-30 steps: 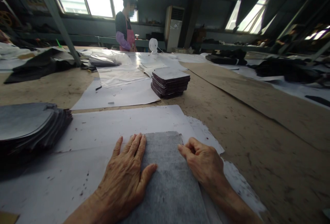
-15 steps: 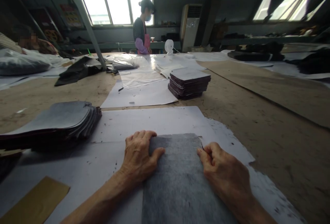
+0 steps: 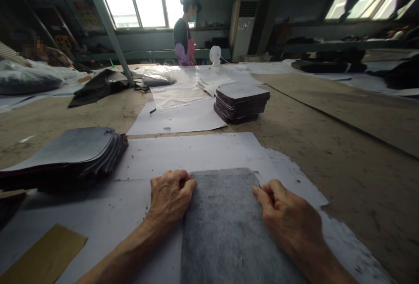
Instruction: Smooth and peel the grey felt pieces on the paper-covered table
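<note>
A grey sheet of fabric-like material (image 3: 225, 223) lies flat in front of me on white paper (image 3: 157, 155), its near end cut off by the bottom of the view. My left hand (image 3: 172, 194) is closed at its upper left edge, thumb and curled fingers pinching the border. At the upper right corner my right hand (image 3: 288, 207) also pinches the edge between thumb and forefinger. Whether the piece is one layer or several I cannot tell. To the left sits a thick stack of similar grey pieces (image 3: 75, 144) with dark edges.
Farther out stands a squarer stack of dark-edged pieces (image 3: 242, 100). A brown card (image 3: 46, 253) lies at lower left. A slanted pole (image 3: 108, 31) rises beyond the left stack. Across the table are a person (image 3: 185, 35), a small white fan (image 3: 215, 56) and plastic-wrapped bundles (image 3: 29, 79).
My left hand has shifted slightly left, its thumb drawing back from the sheet's top surface to pinch the edge. My right hand keeps its pinch. The person across the table has moved slightly right.
</note>
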`<state>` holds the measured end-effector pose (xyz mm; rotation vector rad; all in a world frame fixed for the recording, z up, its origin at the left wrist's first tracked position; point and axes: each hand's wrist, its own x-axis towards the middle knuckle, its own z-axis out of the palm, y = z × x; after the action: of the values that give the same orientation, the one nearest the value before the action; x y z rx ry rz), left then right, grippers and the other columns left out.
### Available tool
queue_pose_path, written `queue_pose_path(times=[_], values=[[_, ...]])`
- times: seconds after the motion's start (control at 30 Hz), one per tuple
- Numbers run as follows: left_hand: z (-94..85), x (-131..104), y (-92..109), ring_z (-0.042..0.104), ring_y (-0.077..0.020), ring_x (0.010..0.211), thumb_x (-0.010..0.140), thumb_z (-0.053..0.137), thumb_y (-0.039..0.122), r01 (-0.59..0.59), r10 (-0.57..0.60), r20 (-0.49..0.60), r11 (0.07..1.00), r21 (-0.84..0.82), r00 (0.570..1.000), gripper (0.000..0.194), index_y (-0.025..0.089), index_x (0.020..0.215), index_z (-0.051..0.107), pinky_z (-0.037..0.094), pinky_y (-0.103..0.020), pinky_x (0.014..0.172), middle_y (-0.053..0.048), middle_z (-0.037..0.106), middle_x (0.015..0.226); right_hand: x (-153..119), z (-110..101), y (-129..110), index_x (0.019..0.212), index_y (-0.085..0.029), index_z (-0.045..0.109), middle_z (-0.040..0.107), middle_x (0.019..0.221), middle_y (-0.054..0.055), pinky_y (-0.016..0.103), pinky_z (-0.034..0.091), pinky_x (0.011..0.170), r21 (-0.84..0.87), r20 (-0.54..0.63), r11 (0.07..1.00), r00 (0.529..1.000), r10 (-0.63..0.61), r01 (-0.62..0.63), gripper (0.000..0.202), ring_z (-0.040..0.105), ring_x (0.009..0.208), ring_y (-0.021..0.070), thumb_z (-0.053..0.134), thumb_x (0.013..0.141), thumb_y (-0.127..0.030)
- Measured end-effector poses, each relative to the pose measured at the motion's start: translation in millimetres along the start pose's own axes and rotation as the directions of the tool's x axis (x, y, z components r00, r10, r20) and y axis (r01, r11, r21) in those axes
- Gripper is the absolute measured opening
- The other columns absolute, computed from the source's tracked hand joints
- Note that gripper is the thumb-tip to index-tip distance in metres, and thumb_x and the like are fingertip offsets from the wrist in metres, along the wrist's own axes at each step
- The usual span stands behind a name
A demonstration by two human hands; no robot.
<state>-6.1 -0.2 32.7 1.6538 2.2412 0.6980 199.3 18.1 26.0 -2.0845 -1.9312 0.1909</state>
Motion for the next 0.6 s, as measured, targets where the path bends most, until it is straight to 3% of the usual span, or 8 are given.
queue_pose_path(times=[0.33, 0.6], values=[[-1.5, -0.5, -0.4, 0.049, -0.0153, 0.067, 0.069, 0.044, 0.024, -0.052, 0.053, 0.005, 0.998, -0.029, 0.999, 0.017, 0.019, 0.052, 0.046, 0.029, -0.027, 0.063, 0.003, 0.049, 0.054, 1.0, -3.7, -0.9, 0.059, -0.022, 0.049, 0.057, 0.051, -0.003, 0.023, 0.028, 0.047, 0.074, -0.031, 0.997, 1.0, -0.001, 0.003, 0.02, 0.052, 0.048, 0.0142, 0.049, 0.074, -0.036], [4.5, -2.7, -3.1, 0.05, -0.0164, 0.068, 0.07, 0.044, 0.024, -0.136, 0.141, -0.045, 0.986, 0.101, 0.989, 0.015, 0.02, 0.056, 0.045, 0.031, -0.032, 0.069, 0.002, 0.051, 0.058, 3.3, -7.7, -2.8, 0.061, -0.022, 0.053, 0.062, 0.059, -0.002, 0.024, 0.03, 0.051, 0.075, 0.038, 0.996, 0.998, 0.05, -0.053, 0.019, 0.056, 0.057, 0.0151, 0.051, 0.075, -0.036]])
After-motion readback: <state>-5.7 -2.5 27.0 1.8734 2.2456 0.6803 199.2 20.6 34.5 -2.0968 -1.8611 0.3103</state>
